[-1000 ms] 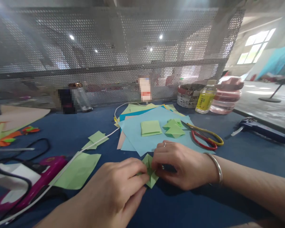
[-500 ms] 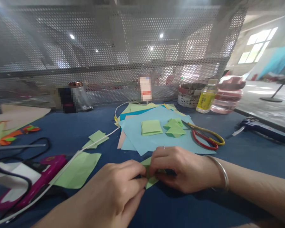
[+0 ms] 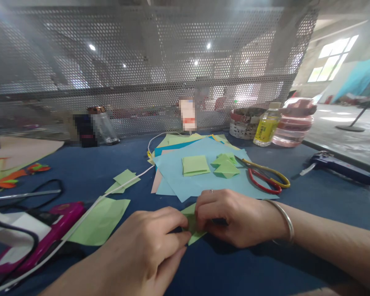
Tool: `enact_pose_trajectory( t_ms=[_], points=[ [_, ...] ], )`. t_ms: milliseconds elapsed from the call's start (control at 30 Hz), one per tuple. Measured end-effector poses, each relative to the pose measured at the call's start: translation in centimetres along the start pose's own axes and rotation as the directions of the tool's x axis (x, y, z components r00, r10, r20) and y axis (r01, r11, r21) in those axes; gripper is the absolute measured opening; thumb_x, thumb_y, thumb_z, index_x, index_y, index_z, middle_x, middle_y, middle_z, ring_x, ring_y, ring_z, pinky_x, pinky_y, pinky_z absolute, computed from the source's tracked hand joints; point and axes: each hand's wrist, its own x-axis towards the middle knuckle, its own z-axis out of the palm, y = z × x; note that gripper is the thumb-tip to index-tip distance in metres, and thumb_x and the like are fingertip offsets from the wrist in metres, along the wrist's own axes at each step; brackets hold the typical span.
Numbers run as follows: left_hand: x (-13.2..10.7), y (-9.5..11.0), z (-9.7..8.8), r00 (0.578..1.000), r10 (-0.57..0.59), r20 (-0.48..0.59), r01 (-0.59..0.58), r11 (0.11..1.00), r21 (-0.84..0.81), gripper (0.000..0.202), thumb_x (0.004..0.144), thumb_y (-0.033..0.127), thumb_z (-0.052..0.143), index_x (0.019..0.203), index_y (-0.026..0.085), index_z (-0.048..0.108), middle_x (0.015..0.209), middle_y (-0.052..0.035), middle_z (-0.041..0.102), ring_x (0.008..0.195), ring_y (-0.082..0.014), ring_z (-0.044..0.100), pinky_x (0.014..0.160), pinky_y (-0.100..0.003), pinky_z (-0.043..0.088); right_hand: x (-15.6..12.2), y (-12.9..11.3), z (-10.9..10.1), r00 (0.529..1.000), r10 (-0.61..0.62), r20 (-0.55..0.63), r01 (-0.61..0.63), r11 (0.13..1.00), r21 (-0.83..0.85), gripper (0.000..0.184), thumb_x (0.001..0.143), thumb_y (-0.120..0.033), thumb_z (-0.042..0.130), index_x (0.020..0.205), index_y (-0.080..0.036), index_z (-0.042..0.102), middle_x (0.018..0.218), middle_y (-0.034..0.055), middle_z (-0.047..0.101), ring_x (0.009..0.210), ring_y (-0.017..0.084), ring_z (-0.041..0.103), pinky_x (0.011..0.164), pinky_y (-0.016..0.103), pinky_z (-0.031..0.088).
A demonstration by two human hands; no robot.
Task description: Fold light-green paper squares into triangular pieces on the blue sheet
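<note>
Between my two hands, low over the dark blue table, is a small green paper piece (image 3: 192, 222), partly covered by my fingers. My left hand (image 3: 154, 238) has its fingers bent together on the paper's left side. On the right side, my right hand (image 3: 226, 218), with a ring and a bangle, pinches the same paper. Just beyond lie light blue sheets (image 3: 169, 174) bearing a stack of green paper squares (image 3: 195, 165) and folded green paper pieces (image 3: 226, 166). Scissors with red and yellow handles (image 3: 265, 183) rest at the sheets' right edge.
A magenta tool (image 3: 58, 224) with black cord lies at left, near a white cable (image 3: 89, 211) crossing loose green paper (image 3: 100, 220). A dark blue glue gun (image 3: 342, 166) is at right. Behind stand a yellow-labelled bottle (image 3: 266, 129), a pink bottle (image 3: 292, 127) and a woven basket (image 3: 245, 125).
My right hand has shifted slightly on the green paper, and less of the paper's right part shows beneath it. My left hand stays nearly still. The whole view has moved slightly.
</note>
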Motion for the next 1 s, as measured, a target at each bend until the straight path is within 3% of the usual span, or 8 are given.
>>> enact_pose_trajectory(
  t_ms=[400,1000],
  points=[
    [0.16,0.01,-0.05,0.999,0.036,-0.024,-0.035,0.999,0.034,0.029,0.091,0.008,0.042,0.093,0.017,0.069,0.086,-0.0034,0.065,0.077,-0.0188,0.062,0.059,-0.029,0.047,-0.11,0.18,0.0,1.0,0.007,0.013,-0.008,1.0,0.022,0.022,0.075,0.005,0.052,0.08,-0.013,0.062,0.08,0.0051,0.061,0.083,0.015,0.057,0.072,0.023,0.046],
    [0.09,0.21,0.18,0.996,0.08,-0.047,-0.076,0.994,0.084,0.026,0.091,0.009,0.043,0.092,0.015,0.069,0.088,-0.0046,0.066,0.076,-0.0187,0.064,0.059,-0.028,0.05,-0.21,0.24,-0.06,0.999,-0.021,0.037,0.024,0.996,-0.086,0.02,0.073,0.005,0.053,0.077,-0.012,0.062,0.08,0.0052,0.061,0.08,0.015,0.056,0.066,0.022,0.044]
  ],
)
